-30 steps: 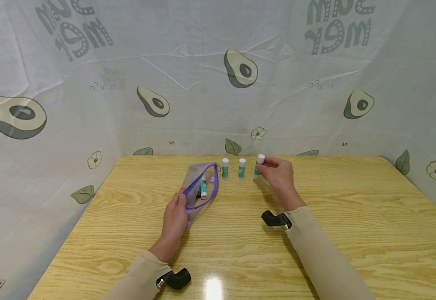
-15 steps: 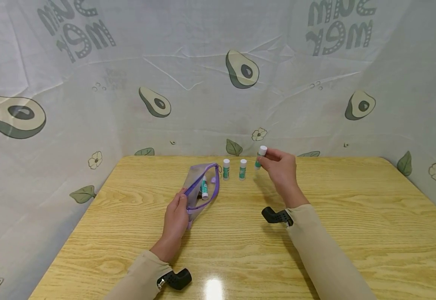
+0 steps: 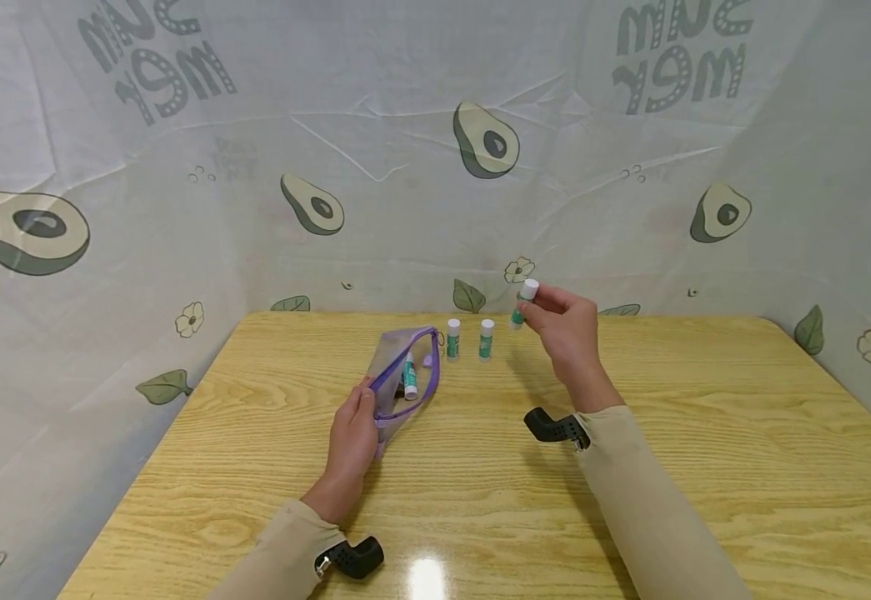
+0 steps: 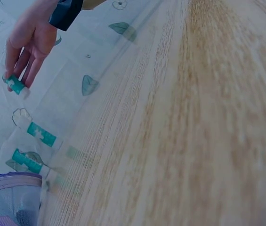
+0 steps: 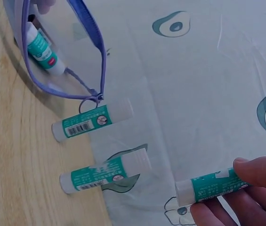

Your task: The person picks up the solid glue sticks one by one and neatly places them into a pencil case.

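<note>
My right hand (image 3: 573, 337) pinches a green-labelled glue stick (image 3: 523, 304) with a white cap between thumb and fingers. It is raised above the far part of the table, tilted, cap end up. Two similar glue sticks, one (image 3: 453, 340) near the pouch and another (image 3: 486, 340) to its right, stand upright. My left hand (image 3: 352, 429) grips the near left edge of a translucent pouch (image 3: 392, 348) with a purple zipper. Its mouth gapes towards the right. Inside lies another glue stick (image 5: 42, 49), with a dark item partly hidden behind it.
The wooden table (image 3: 480, 483) ends at the back against a pale cloth (image 3: 397, 258) printed with avocados and leaves. A small ring (image 5: 89, 104) hangs at the pouch's zipper end, close to the nearer standing glue stick.
My right hand has lifted the pinched glue stick up from the table and slightly right. The left hand keeps its grip on the pouch, and the two standing glue sticks stay in place.
</note>
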Motion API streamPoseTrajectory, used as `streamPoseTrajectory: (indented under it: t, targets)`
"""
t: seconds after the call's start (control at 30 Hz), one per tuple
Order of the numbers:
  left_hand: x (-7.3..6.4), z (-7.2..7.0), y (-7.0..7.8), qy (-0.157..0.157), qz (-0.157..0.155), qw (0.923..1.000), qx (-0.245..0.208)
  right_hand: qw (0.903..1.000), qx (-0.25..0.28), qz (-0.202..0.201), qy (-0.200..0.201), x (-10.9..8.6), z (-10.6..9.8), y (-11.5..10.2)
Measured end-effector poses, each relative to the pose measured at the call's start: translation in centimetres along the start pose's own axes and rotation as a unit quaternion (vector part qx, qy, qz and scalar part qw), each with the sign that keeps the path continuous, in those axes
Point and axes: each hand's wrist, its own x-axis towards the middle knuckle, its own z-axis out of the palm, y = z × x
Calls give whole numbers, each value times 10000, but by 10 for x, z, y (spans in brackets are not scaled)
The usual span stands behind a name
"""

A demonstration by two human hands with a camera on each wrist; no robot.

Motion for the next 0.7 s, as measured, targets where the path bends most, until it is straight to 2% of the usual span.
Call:
streamPoseTrajectory:
  t: [0.27,0.53,0.7]
  targets:
    - [-2,0,2,-26,-252,9997,-53,9999,-11,-114,53,-1,1,-9]
    - [-4,0,2,-75,-251,9996,-86,9997,-37,-205,102,-3,2,-15]
    - [-2,0,1,16,-142,9999,29,9995,-7,-279,128,-2,2,-17]
